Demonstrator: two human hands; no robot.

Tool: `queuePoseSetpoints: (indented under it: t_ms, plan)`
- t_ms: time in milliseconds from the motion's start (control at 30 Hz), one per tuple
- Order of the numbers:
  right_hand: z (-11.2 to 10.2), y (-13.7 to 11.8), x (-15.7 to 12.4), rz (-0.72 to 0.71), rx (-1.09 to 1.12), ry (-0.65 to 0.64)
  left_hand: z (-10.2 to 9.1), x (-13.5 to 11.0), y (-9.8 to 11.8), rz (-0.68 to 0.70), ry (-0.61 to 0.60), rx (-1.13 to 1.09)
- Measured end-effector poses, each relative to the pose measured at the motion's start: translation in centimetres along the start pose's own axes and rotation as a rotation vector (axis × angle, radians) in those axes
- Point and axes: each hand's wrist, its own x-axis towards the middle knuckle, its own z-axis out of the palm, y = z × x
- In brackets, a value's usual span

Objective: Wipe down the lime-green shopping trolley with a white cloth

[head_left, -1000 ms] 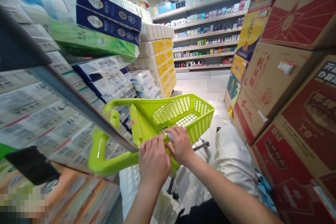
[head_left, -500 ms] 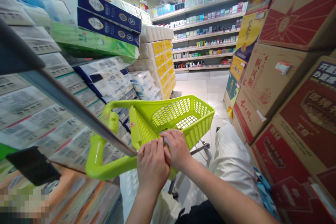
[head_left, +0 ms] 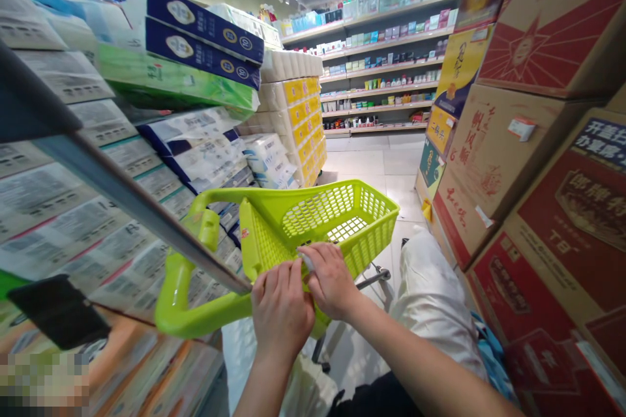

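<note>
A lime-green shopping cart (head_left: 370, 239) with a mesh basket stands in front of me, its curved handle (head_left: 195, 324) running towards my body. My left hand (head_left: 283, 313) is closed over the handle, knuckles up. Beside it, touching it, my right hand (head_left: 331, 280) is closed at the handle's right part, by the basket's near corner. A small pale bit shows by the right thumb; I cannot make out what it is. A grey metal pole (head_left: 141, 205) slants down from the upper left and ends by my left fingers; whether they hold it I cannot tell.
Stacked paper packs (head_left: 205, 150) line the left side, with a dark blue pack (head_left: 205, 23) jutting out. Red and brown cartons (head_left: 508, 150) rise on the right. Shelves of small goods (head_left: 386, 65) stand across the far end of the tiled floor (head_left: 386, 159). A dark flat panel (head_left: 59, 313) sticks out lower left.
The view has shifted very slightly. Both hands keep their places on the handle, and the cart sits almost the same in view.
</note>
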Motion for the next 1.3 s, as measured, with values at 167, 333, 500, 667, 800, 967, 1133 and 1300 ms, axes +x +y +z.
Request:
queuePoseSetpoints:
  t_ms: [167,333,500,667,800,967,1133,1300]
  plan:
    - [-0.4,2.1,-0.6,-0.026,-0.051,-0.002,-0.1,-0.1,-0.1,0.001,0.010,0.002]
    - [0.1,2.0,-0.6,0.077,-0.098,0.087,0.0,0.0,0.0,-0.004,0.005,0.006]
    - [1.0,-0.2,-0.1,0.012,-0.029,0.047,0.2,-0.1,-0.2,-0.005,0.001,-0.005]
    - [-0.2,2.5,-0.4,-0.014,-0.092,0.044,0.0,-0.1,-0.2,-0.006,0.000,0.007]
    - [-0.3,3.3,-0.6,0.065,-0.137,0.125,0.0,0.0,0.0,-0.010,0.000,0.006]
    - [0.9,0.7,-0.2,0.007,-0.046,0.089,0.1,0.1,0.1,-0.002,0.013,0.015]
    - [-0.1,2.5,-0.2,-0.026,-0.088,0.047,0.0,-0.1,-0.2,-0.009,0.011,0.005]
    - [-0.4,3.1,-0.3,0.109,-0.138,0.093,0.2,-0.2,-0.2,-0.025,0.016,-0.010]
